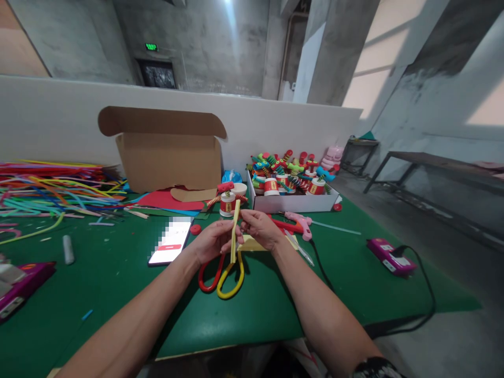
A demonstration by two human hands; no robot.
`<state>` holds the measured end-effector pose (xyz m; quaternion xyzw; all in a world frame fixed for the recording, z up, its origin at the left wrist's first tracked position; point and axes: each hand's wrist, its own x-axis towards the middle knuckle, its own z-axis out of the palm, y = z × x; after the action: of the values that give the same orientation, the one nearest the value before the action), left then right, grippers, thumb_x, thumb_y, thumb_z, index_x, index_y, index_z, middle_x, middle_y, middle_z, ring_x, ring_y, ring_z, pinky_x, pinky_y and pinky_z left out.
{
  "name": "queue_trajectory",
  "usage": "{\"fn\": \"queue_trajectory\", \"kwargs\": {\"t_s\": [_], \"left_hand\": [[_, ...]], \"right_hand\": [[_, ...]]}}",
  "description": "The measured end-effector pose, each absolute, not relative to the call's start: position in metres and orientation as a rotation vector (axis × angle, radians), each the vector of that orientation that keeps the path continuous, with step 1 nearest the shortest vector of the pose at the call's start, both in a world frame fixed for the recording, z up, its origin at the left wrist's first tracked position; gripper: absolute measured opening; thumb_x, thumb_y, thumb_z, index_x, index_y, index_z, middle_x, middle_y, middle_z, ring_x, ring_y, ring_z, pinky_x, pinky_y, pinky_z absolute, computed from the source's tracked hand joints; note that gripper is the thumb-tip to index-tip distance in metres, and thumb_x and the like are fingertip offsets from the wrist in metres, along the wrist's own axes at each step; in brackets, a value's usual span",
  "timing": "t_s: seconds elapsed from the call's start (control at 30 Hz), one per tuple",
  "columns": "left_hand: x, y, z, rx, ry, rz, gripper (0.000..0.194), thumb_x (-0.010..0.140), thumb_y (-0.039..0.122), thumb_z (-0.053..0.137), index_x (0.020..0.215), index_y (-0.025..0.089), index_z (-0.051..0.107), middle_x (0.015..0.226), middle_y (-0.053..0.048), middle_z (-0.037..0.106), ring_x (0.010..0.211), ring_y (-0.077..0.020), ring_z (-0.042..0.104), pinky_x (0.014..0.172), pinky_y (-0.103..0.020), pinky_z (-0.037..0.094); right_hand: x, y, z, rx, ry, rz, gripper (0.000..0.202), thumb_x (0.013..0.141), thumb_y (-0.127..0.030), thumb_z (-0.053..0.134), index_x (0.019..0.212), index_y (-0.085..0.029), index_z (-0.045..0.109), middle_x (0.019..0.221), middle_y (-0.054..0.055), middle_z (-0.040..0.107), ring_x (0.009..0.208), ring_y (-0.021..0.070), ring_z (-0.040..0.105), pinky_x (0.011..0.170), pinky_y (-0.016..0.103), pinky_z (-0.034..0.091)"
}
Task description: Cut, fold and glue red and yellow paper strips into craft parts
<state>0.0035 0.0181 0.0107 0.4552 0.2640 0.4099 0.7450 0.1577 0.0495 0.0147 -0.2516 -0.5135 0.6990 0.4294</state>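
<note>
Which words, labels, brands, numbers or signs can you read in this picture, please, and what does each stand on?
No text can be read with certainty:
Green lit sign on the far wall: too small and blurred.
Phone screen: partly pixelated, the rest too small.
Red label on the nearest cup: too small.
Purple box at right: white labels too blurred.

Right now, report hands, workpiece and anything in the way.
Left hand pinching yellow strip. Right hand close beside it, contact unclear. Scissors on green table, partly hidden by hands.
</note>
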Motion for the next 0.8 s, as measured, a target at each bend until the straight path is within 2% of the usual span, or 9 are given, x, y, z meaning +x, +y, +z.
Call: {"fn": "queue_trajectory", "kwargs": {"t_s": [0.17, 0.3, 0.43, 0.6, 0.8], "left_hand": [[0.0073, 0.0160, 0.0092, 1.026, 0.561, 0.840, 0.032, 0.074, 0.040, 0.062, 0.069, 0.009, 0.061, 0.061, -0.007, 0.065, 0.031, -0.0028, 0.036, 0.035, -0.018, 0.026], [0.0088, 0.0157, 0.0097, 1.043, 0.575, 0.835, 0.034, 0.073, 0.042, 0.062, 0.076, 0.009, 0.062, 0.064, -0.009, 0.066, 0.031, -0.0030, 0.037, 0.034, -0.018, 0.025], [0.0085, 0.0161, 0.0109, 1.047, 0.595, 0.855, 0.034, 0.071, 0.041, 0.066, 0.082, 0.009, 0.062, 0.068, -0.009, 0.068, 0.031, -0.0026, 0.036, 0.033, -0.018, 0.022], [0.0063, 0.0171, 0.0092, 1.040, 0.575, 0.860, 0.028, 0.073, 0.038, 0.065, 0.073, 0.010, 0.059, 0.067, -0.007, 0.067, 0.032, -0.0019, 0.035, 0.035, -0.017, 0.026], [0.0040, 0.0176, 0.0070, 1.046, 0.540, 0.827, 0.027, 0.074, 0.037, 0.063, 0.072, 0.011, 0.059, 0.064, -0.007, 0.067, 0.032, -0.0026, 0.035, 0.035, -0.018, 0.025]], "right_hand": [[0.1555, 0.0426, 0.0170, -0.560, -1.376, 1.813, 0.043, 0.071, -0.047, 0.066, 0.097, -0.013, 0.061, 0.051, -0.003, 0.057, 0.040, 0.0106, 0.052, 0.044, 0.023, 0.039], [0.1547, 0.0421, 0.0182, -0.604, -1.329, 1.794, 0.032, 0.067, -0.040, 0.071, 0.083, -0.014, 0.060, 0.047, -0.006, 0.053, 0.037, 0.0080, 0.049, 0.039, 0.020, 0.037], [0.1534, 0.0419, 0.0192, -0.645, -1.240, 1.741, 0.030, 0.061, -0.034, 0.077, 0.075, -0.013, 0.060, 0.049, -0.007, 0.051, 0.038, 0.0049, 0.046, 0.038, 0.018, 0.036], [0.1549, 0.0415, 0.0186, -0.600, -1.328, 1.782, 0.035, 0.065, -0.042, 0.072, 0.082, -0.014, 0.060, 0.050, -0.005, 0.058, 0.037, 0.0107, 0.054, 0.041, 0.022, 0.040], [0.1566, 0.0432, 0.0160, -0.579, -1.379, 1.804, 0.044, 0.066, -0.049, 0.069, 0.091, -0.014, 0.061, 0.053, -0.003, 0.061, 0.040, 0.0119, 0.056, 0.044, 0.024, 0.043]]}}
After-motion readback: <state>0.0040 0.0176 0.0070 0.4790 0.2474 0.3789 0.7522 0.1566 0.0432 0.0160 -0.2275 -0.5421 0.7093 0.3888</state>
